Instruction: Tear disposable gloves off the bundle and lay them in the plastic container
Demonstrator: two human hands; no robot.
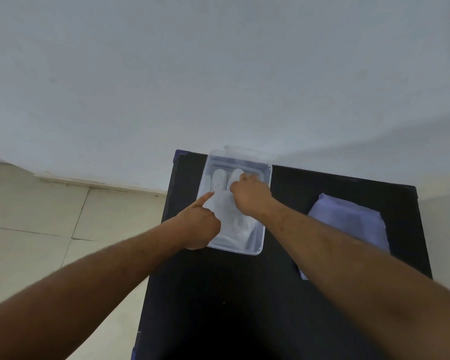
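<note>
From the head camera, a clear plastic container (266, 203) sits on the far left part of a black desk (218, 294), and at least one see-through glove (218, 178) lies flat inside it, its finger shapes pointing toward the far wall. Both hands are down in the container. The left hand (202, 224) is mostly curled, with only its forefinger stretched out and pressing the film near the container's left wall — it grips nothing that I can make out. The right hand (250, 196) is closed into a loose fist over the glove's finger end; whether it pinches the film or merely pushes it flat cannot be told from here.

The bundle of gloves (348, 224), a bluish wrapped pack, rests on the right part of the desk, well apart from the container and partly hidden behind the right forearm. It looks thick.

As a judgement, the task is under way — a glove is being smoothed into place, how many lie beneath it is unclear, and much of the bundle seems left to tear off.
</note>
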